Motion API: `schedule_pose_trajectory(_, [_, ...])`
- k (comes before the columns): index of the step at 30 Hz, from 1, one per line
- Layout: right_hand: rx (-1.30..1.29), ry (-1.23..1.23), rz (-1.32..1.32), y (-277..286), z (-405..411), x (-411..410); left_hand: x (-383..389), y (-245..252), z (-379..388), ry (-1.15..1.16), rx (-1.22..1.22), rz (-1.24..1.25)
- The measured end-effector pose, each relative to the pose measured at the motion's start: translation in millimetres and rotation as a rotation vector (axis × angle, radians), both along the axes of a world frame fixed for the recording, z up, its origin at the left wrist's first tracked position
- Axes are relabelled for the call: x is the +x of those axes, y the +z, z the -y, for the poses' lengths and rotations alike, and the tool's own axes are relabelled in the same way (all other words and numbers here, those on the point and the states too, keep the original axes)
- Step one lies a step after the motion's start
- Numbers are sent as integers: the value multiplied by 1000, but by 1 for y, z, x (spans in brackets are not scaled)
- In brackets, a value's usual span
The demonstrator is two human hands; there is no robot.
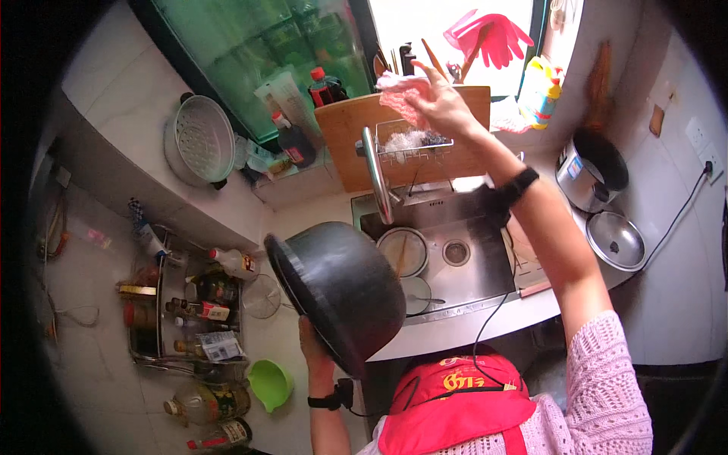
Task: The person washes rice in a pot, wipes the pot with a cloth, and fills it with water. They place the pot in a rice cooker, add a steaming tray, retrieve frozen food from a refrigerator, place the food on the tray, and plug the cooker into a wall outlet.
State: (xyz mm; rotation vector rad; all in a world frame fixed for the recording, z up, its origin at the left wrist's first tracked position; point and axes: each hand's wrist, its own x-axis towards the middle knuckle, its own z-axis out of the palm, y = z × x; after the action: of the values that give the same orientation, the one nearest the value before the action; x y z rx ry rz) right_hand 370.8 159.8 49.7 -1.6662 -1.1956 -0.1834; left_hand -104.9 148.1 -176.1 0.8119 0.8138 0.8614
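Note:
My left hand [316, 348] grips the rim of a large dark inner pot [347, 284], tilted on its side over the counter at the sink's left edge. My right hand [446, 102] is raised by the window and holds a pink cloth [405, 98] between thumb and fingers. Below it, a wire rack [415, 149] with scouring pads hangs in front of a wooden cutting board [341, 136]. The steel sink [483, 267] holds a round pan [387, 247] with a wooden utensil in it and a bowl [414, 290] with a spoon. The faucet [378, 176] rises behind the sink.
On the left are a bottle rack [187, 364], a wire skimmer [261, 296], a green bowl [271, 384] and a steamer basket [202, 139] on a ledge. On the right stand a steel pot [588, 170], a lid [615, 242] and a yellow bottle [540, 99]. A cable crosses the counter edge.

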Motion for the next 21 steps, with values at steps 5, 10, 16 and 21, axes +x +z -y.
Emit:
schedule_pose_trajectory(5, [16, -57, 108, -67, 0, -32, -20, 25, -4, 149, 263, -479])
schedule_pose_trajectory(10, [-429, -70, 228, -156, 33, -69, 9, 47, -8, -14, 218, -687])
schedule_pose_trajectory(16, [-605, 57, 684, -260, -17, -34, 29, 33, -17, -96, 146, -617])
schedule_pose_trajectory(21, [-748, 11, 562, -269, -45, -30, 39, 33, -19, -183, -9, -532])
